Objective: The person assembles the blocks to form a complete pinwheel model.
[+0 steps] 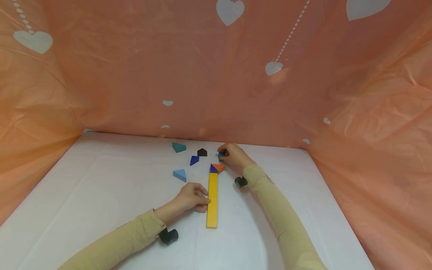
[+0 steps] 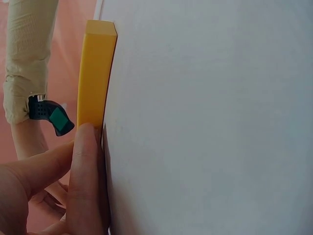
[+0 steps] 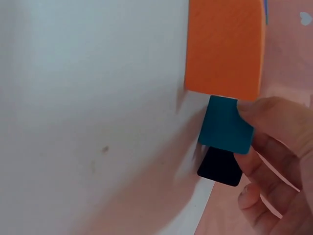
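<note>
Two yellow bars (image 1: 212,215) lie end to end in a line on the white table. My left hand (image 1: 191,198) rests at their left side, a fingertip touching the yellow near the seam; in the left wrist view the fingers (image 2: 84,171) lie against one bar (image 2: 95,73). At the far end of the line sit a dark blue triangular block (image 1: 213,169) and an orange block (image 1: 221,168), side by side. Just beyond the orange block, my right hand (image 1: 235,155) pinches a teal-blue block (image 3: 226,125) between thumb and fingers, close over the table.
Left of the line lie a light blue triangular block (image 1: 180,174), a blue block (image 1: 194,160), a green block (image 1: 179,147) and a dark brown five-sided block (image 1: 202,152). A pink curtain with white hearts (image 1: 230,11) hangs behind the table (image 1: 101,180) and at both sides.
</note>
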